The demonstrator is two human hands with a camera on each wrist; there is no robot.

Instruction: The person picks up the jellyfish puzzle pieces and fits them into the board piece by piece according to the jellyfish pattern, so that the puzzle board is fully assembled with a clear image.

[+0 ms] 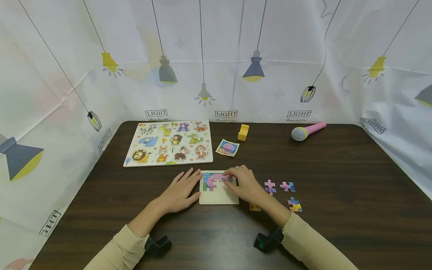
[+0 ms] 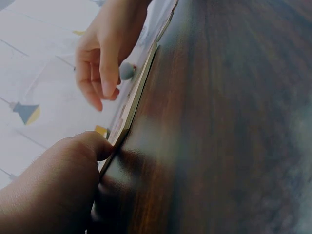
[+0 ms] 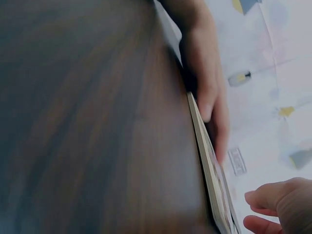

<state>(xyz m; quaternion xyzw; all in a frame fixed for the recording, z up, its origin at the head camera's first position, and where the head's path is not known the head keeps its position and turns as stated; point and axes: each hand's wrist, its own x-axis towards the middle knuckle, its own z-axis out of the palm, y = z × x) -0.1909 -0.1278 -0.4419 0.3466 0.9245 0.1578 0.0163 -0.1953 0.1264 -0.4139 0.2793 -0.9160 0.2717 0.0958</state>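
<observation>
A pale square puzzle board point(image 1: 219, 198) lies before me, its upper part filled with pieces showing a pink cartoon animal point(image 1: 211, 181). My left hand point(image 1: 180, 192) rests on the table with spread fingers, its fingertips and thumb at the board's left edge. In the left wrist view that thumb point(image 2: 95, 144) touches the edge. My right hand point(image 1: 243, 182) hovers over the board's right side, fingers loosely bent. Thumb and finger point(image 3: 263, 226) stand apart with nothing between them in the right wrist view. Right of the board lie loose puzzle pieces point(image 1: 270, 187), one partly hidden by the right forearm.
An animal puzzle board point(image 1: 158, 140) lies at the back left. Behind the small board are a picture card point(image 1: 227, 148) and a yellow block point(image 1: 243, 132). A pink toy microphone point(image 1: 308, 131) lies at the back right. A printed cloth point(image 1: 222, 45) hangs behind the table.
</observation>
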